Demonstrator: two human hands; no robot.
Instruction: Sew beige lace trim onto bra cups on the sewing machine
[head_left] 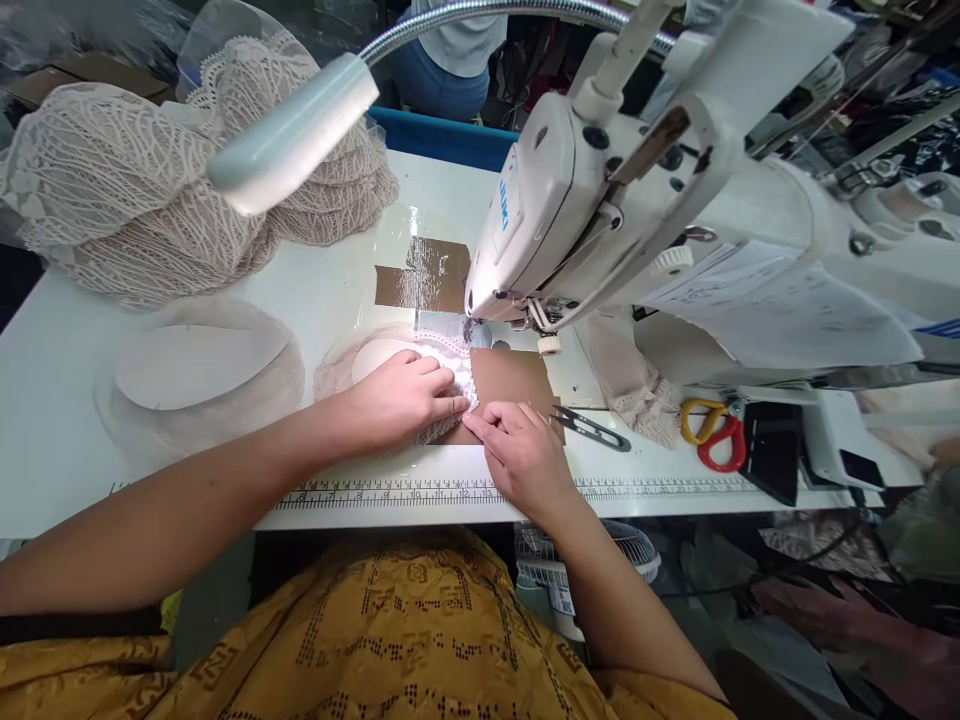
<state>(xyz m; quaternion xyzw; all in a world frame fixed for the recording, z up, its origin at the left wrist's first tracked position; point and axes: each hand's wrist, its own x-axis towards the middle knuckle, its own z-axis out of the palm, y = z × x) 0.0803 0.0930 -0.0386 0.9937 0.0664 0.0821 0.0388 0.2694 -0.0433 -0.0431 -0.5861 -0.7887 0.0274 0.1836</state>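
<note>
Apparently pinching lace point(460, 362) at its edge with right hand point(521, 455), resting left hand point(401, 400) atop, fingers half-curled, with grip unclear — risking puckers, perhaps, through uneven tugging.

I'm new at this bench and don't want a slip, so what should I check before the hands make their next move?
1. Left hand steadying the white lace: ok, it rests on it.
2. Right hand at the work: ok, fingertips at the lace's near edge.
3. Hands clear of the sewing machine head: ok, both on its near side.
4. Thread snips off the brown sheet: not ok, tips overlap its right side.
5. Scissors out of the way: ok, well right of the hands.
6. Needle threaded: cannot tell, too small.
</note>
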